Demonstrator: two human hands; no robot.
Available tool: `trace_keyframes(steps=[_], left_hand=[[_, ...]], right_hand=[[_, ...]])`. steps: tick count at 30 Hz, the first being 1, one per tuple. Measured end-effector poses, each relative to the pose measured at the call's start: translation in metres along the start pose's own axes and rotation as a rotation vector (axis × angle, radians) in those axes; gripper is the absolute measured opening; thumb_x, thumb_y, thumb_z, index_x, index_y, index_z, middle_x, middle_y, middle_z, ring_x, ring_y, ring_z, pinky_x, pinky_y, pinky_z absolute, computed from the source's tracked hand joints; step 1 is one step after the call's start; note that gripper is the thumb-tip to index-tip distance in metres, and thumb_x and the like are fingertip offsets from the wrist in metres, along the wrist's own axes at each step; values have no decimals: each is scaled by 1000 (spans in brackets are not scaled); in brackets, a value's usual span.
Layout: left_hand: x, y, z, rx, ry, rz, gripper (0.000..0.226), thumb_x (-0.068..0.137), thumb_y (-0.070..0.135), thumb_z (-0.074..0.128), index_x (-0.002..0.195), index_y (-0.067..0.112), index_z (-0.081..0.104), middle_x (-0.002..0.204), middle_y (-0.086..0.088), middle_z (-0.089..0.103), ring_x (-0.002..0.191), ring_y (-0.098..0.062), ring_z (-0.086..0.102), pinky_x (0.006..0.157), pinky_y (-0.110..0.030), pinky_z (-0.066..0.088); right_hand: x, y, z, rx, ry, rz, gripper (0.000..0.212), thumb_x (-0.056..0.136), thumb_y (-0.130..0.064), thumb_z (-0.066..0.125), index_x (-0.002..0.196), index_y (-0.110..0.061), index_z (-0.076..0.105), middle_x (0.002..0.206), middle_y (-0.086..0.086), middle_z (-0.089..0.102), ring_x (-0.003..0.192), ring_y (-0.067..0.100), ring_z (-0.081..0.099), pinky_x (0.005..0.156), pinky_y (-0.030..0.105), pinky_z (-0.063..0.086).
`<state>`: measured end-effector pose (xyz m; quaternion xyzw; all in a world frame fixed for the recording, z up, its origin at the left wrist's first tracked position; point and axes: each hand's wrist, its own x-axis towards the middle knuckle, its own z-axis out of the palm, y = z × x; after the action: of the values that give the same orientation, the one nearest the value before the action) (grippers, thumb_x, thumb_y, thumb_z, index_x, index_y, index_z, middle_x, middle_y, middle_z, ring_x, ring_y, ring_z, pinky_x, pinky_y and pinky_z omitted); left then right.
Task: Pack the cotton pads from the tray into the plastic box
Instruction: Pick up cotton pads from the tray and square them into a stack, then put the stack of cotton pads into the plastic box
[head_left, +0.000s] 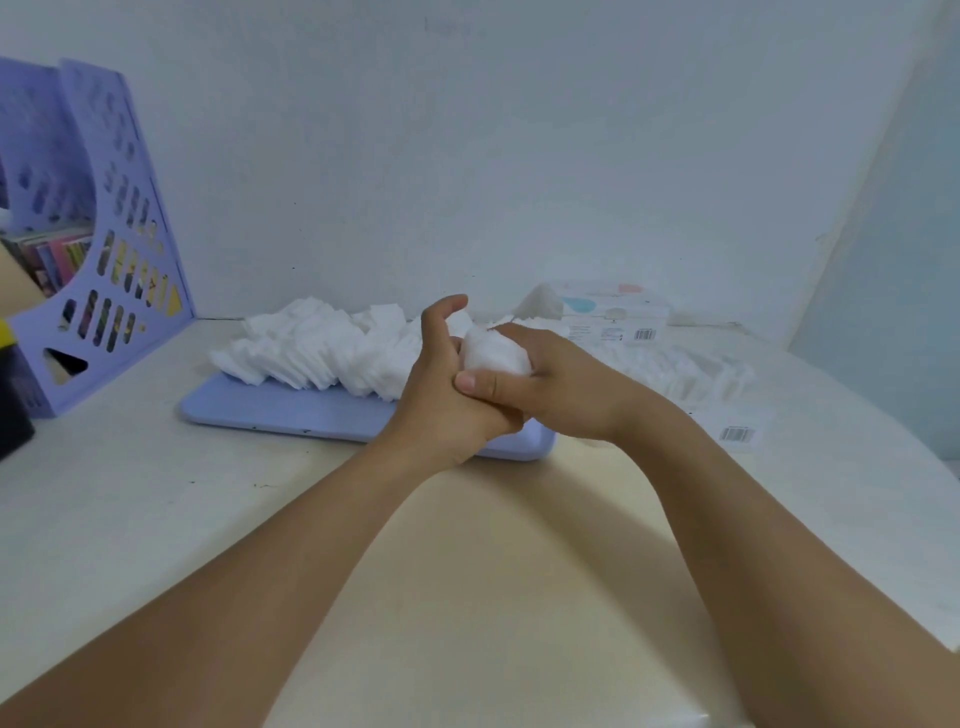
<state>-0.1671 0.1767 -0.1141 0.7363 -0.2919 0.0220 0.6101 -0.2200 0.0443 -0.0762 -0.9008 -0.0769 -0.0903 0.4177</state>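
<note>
The right hand (540, 384) and left hand (441, 395) cover the tray's (291, 410) near right part. The clear plastic box (680, 369) blurs into glare. The barcode label (736, 434) is unreadable. A dark object (13, 410) is cut by the left edge.

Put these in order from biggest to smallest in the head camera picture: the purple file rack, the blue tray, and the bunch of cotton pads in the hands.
1. Blue tray and purple file rack: look about alike, so unranked.
2. Bunch of cotton pads: clearly smallest.

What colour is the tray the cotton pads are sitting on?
Light purple-blue, a plain lavender tray, clearest along its front edge in the head view.
</note>
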Motion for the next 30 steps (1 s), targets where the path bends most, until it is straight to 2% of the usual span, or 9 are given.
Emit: trace_keyframes(steps=[3,6,8,10,15,18,22,27,30], left_hand=[[2,0,6,-2,83,34,108,64,14,93,146,30,24,112,15,50,98,1,60,85,-22,55],[0,-1,5,100,57,148,101,63,23,93,144,24,32,113,20,49,100,1,59,79,-8,48],[-3,-2,5,230,-109,241,94,70,22,88,146,22,32,124,12,51,111,-9,58,90,-17,48],[-4,-3,4,310,-218,296,87,78,19,78,149,22,28,137,6,47,120,-13,51,97,-27,46],[-2,-3,6,294,-170,357,88,86,14,73,156,18,20,149,3,38,132,-10,42,106,-18,35],[-9,-2,16,239,-169,387,94,84,24,78,156,24,16,148,11,32,134,-8,37,108,-19,35],[-11,7,34,488,-202,518,82,84,43,75,151,28,30,154,11,32,139,-14,31,113,-31,32],[3,18,63,814,-402,513,56,94,49,61,141,23,47,137,8,50,113,-19,52,92,-38,48],[4,5,83,707,-422,426,31,101,33,56,127,16,55,113,-1,62,100,-25,61,85,-43,49]], right_hand=[[1,0,-7,-27,139,-25,44,83,-46,80,102,-10,65,95,9,71,88,23,71,75,40,57],[-4,0,-20,75,11,50,34,85,-29,81,105,-5,68,97,12,74,92,25,74,72,28,59],[-13,1,-29,142,-166,131,24,86,-18,79,106,-4,72,97,13,76,92,24,75,77,31,60],[-16,3,-35,112,-187,145,23,82,-17,80,103,-8,74,97,11,76,92,21,74,77,32,59],[-13,-7,-30,107,-94,158,17,74,-24,76,89,-15,75,77,-2,68,73,10,63,65,30,49],[-18,-7,-50,150,75,242,24,74,-27,76,94,-15,77,79,-3,68,75,10,63,65,27,44],[-47,19,-124,147,325,551,46,72,-29,87,110,-7,73,85,6,73,74,20,68,55,25,45],[-70,49,-159,78,205,862,29,78,-36,84,102,-25,74,86,2,73,62,17,68,46,20,28],[-60,58,-160,54,163,904,22,78,-44,83,92,-30,75,72,-4,56,50,11,38,43,20,17]])
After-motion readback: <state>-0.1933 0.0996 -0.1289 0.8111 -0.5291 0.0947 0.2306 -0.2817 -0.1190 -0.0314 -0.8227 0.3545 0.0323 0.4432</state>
